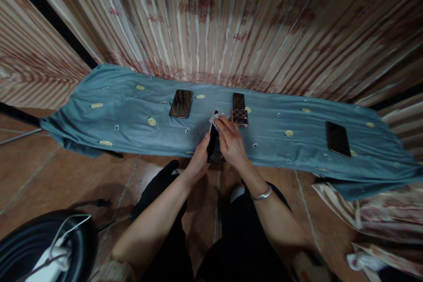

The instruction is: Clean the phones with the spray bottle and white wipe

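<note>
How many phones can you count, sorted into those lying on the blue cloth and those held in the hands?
Dark slab phones lying on the blue cloth: 3
Black phone held in both hands: 1
Total: 4

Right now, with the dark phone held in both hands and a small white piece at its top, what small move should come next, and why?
Probably draw the white piece along the phone. The left hand steadies the phone on edge, and the right hand pinches the piece at its top end, so the rest looks untouched.
</note>
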Demonstrator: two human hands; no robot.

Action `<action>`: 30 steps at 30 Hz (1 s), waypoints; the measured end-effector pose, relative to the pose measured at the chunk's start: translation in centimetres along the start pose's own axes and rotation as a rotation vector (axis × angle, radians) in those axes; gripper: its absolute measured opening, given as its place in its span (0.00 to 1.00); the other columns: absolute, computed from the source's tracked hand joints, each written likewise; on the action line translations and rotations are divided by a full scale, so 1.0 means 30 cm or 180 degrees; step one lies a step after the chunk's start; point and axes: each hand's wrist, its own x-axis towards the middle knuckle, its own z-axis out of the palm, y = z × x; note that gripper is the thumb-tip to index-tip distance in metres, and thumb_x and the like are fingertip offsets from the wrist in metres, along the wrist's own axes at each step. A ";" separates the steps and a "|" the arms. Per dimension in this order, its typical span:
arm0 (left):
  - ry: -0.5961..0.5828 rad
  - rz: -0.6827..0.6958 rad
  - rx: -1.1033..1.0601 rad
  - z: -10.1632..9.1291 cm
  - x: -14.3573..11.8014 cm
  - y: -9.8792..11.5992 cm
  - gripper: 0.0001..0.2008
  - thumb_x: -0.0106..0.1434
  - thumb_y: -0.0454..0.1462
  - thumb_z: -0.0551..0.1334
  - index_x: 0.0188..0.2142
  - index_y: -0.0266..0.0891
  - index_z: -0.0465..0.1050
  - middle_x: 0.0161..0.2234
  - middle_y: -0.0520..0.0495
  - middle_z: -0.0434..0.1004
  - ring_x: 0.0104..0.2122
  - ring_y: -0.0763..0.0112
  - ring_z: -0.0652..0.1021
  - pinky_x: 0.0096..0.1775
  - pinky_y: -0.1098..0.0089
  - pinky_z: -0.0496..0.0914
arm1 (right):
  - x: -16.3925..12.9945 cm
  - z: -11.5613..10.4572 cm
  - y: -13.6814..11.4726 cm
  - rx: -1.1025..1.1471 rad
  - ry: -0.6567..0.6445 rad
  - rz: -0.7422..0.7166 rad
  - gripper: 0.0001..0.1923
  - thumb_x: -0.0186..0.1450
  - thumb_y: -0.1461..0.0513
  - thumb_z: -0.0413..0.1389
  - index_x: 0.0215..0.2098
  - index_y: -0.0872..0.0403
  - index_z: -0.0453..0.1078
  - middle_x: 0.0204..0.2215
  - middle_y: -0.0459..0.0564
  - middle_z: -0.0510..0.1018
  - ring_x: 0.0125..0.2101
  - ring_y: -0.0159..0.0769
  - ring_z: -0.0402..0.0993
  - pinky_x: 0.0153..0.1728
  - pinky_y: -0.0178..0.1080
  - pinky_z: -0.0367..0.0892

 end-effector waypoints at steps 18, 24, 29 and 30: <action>0.0014 -0.0064 0.0063 0.004 -0.001 -0.001 0.30 0.68 0.54 0.66 0.60 0.35 0.77 0.50 0.38 0.85 0.57 0.46 0.81 0.56 0.52 0.77 | 0.006 -0.001 -0.001 -0.0048 0.0080 0.0021 0.26 0.76 0.64 0.44 0.67 0.54 0.70 0.66 0.59 0.75 0.65 0.48 0.71 0.68 0.57 0.66; 0.0051 -0.0103 0.0039 0.001 0.002 -0.008 0.29 0.68 0.53 0.65 0.59 0.35 0.78 0.51 0.37 0.85 0.58 0.46 0.81 0.56 0.51 0.78 | 0.005 -0.002 0.006 -0.0070 0.0076 -0.0016 0.25 0.75 0.64 0.44 0.66 0.54 0.71 0.66 0.60 0.75 0.65 0.48 0.72 0.69 0.58 0.65; -0.0041 0.0002 0.0068 -0.007 0.010 -0.004 0.29 0.68 0.53 0.66 0.59 0.36 0.78 0.52 0.38 0.85 0.58 0.48 0.81 0.56 0.53 0.77 | 0.005 0.004 0.001 -0.0038 0.0031 -0.0024 0.26 0.75 0.65 0.44 0.66 0.54 0.72 0.65 0.59 0.76 0.64 0.47 0.73 0.68 0.57 0.66; -0.0060 -0.0002 0.0085 -0.008 0.012 -0.005 0.29 0.67 0.54 0.66 0.59 0.36 0.78 0.52 0.38 0.85 0.57 0.48 0.81 0.56 0.53 0.78 | 0.007 0.006 0.003 -0.0046 0.0045 -0.0011 0.26 0.75 0.65 0.44 0.66 0.54 0.71 0.65 0.60 0.76 0.64 0.47 0.72 0.69 0.58 0.66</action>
